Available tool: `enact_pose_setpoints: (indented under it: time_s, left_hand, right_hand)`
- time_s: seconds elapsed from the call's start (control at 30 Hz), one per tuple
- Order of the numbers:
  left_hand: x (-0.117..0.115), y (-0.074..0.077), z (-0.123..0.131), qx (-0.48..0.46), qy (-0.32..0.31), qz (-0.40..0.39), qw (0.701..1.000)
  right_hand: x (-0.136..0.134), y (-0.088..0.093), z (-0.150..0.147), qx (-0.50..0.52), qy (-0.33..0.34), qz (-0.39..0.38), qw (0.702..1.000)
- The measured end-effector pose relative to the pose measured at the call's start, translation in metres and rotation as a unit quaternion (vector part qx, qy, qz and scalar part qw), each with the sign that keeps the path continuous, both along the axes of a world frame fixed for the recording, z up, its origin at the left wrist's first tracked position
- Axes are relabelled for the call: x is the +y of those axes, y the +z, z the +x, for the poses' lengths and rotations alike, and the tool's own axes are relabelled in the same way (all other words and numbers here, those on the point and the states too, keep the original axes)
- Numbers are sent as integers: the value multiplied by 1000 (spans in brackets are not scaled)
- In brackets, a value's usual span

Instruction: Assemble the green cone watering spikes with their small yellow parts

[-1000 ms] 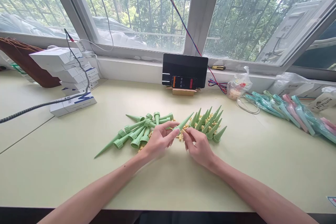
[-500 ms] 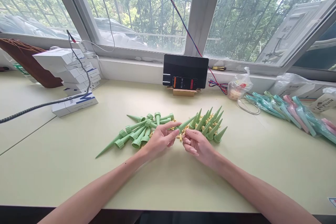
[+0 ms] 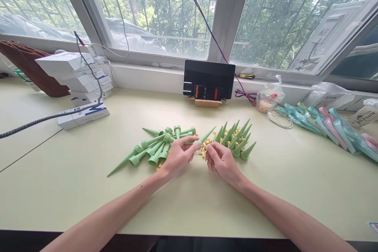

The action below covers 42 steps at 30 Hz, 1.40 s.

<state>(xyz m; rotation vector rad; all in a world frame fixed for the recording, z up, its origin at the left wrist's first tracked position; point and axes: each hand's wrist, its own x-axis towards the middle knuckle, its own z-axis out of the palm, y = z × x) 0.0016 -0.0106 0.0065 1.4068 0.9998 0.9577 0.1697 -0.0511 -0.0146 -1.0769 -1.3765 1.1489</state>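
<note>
My left hand [image 3: 180, 152] is closed around a green plastic cone-shaped spike [image 3: 207, 135], whose tip points up and to the right. My right hand [image 3: 222, 159] pinches a small yellow plastic piece [image 3: 208, 146] at its fingertips, mostly hidden by the fingers. Loose yellow pieces [image 3: 202, 152] lie on the table between and behind both hands. Left of my left hand is a heap of green spikes with ribbed caps [image 3: 153, 151], lying on their sides. Several green spikes [image 3: 236, 138] stand points up in rows beyond my right hand, with yellow bits among them.
A black tablet [image 3: 209, 75] with a phone [image 3: 208, 92] before it stands against the window wall. White boxes [image 3: 84, 80] and a black cable [image 3: 44, 119] are at left. A plastic bag [image 3: 268, 96] and bagged teal and pink straps [image 3: 327, 124] lie at right.
The spike in my left hand has shifted slightly left, away from the standing spikes. My right hand has turned, its fingers curling in more.
</note>
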Motion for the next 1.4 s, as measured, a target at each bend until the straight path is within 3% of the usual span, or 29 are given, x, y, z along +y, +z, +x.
enact_pose_setpoints:
  time_s: [0.3, 0.63, 0.97, 1.2, 1.4]
  left_hand:
    - [-2, -1, -2, 15, 1, 10, 1000]
    - [-2, -1, 0, 15, -33, 20, 999]
    - [-2, -2, -2, 3, -61, -1, 998]
    - [-1, -5, -4, -19, -83, -14, 996]
    - [-2, 0, -2, -44, -105, -5, 994]
  right_hand:
    - [0, 0, 3, -172, -54, 140, 973]
    - [2, -8, 4, -217, -64, 213, 950]
    - [-3, -4, 2, -188, -61, 165, 966]
    - [-4, 1, 0, -45, -37, 26, 998]
    - [0, 6, 1, 69, 4, -71, 995]
